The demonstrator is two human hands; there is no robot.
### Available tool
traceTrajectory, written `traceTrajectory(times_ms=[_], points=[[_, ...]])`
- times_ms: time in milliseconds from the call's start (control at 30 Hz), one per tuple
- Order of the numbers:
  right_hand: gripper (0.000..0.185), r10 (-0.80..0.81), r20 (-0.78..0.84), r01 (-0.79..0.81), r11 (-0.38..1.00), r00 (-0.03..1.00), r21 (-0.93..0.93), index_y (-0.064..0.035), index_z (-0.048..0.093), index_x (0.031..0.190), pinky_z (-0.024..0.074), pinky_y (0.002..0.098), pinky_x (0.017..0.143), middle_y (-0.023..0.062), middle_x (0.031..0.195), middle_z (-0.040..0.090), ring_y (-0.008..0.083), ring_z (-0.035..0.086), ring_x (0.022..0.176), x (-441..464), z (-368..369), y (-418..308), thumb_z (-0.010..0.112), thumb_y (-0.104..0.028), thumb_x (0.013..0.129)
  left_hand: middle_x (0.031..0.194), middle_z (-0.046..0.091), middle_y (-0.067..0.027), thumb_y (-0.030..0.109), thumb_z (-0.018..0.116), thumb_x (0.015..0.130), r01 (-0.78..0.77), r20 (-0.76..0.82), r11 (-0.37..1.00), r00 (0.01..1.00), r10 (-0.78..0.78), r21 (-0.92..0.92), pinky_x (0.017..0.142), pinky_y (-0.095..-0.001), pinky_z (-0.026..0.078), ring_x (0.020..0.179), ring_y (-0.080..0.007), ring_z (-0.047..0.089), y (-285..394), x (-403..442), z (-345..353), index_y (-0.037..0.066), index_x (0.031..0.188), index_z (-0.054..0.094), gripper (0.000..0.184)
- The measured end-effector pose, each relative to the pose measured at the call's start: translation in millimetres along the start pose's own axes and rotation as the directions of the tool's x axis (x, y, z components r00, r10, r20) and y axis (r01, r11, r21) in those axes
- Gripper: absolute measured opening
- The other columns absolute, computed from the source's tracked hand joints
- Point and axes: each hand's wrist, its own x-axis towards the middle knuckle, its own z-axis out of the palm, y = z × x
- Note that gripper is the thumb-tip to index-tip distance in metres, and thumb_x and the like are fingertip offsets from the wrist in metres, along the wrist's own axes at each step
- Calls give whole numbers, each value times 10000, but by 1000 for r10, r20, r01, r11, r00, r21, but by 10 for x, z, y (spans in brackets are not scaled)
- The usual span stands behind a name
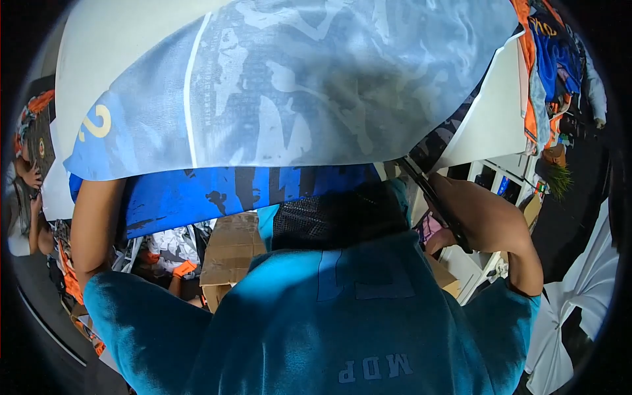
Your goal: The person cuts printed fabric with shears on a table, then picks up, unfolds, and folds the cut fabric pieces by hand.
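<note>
White tabletop [484, 128] stretches before you, with clothes [550, 59] piled off to its right. Your right hand [484, 214] has its fingers wrapped around black scissors [431, 194], near the edge of pale blue cloth [316, 112] spread over the table; darker blue cloth [178, 204] shows beneath. Pale cloth hides your left hand, so I cannot tell its grip.

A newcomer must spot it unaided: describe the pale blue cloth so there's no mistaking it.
Find the big white surface beyond the teal shirt. Across it lies a wide pale blue cloth, a deep blue cloth showing below its near edge. Unlike that neighbour, it bears a thin white stripe and, near its left end, a yellow mark shaped like a 2.
</note>
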Motion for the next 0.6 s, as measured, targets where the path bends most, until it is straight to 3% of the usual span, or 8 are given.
traceTrajectory(times_ms=[200,333,433,533,600], points=[[725,-33,12,33,999,999,-17,73,465,1064,403,407,600,228,829,594,344,517,620,0,-11,3,660,-529,709,1265,514,-148,407,470,916,-137,-40,991,990,137,3,986,-380,404,1136,-285,504,378,265,-61,85,1279,473,485],[569,4,-4,-3,996,1000,87,24,461,912,376,359,571,91,681,525,253,421,557,-12,-37,-44,784,-346,625,1247,524,-154,399,458,925,-222,-83,975,972,221,0,971,-376,409,1111,-287,514,846,396,-119,67,1259,484,472],[540,-24,-4,24,997,1000,69,23,465,908,377,359,572,95,688,531,257,427,560,-9,-44,-48,783,-324,642,1233,531,-159,393,448,931,-277,-116,961,954,276,12,960,-374,413,1092,-288,521,1315,424,-387,54,1244,492,464],[512,-39,-18,40,997,999,72,22,469,904,378,359,572,99,695,537,260,434,562,-29,-49,-10,781,-301,659,1219,538,-163,387,438,937,-354,-137,935,925,355,30,949,-371,416,1074,-289,528,775,785,-404,40,1230,500,458],[606,-84,-3,84,994,996,74,44,471,958,380,387,579,147,734,560,296,449,569,-26,-63,38,741,-414,667,1210,543,-166,383,432,941,-410,-138,911,901,411,37,941,-369,418,1061,-290,533,834,931,-422,31,1220,505,455]])
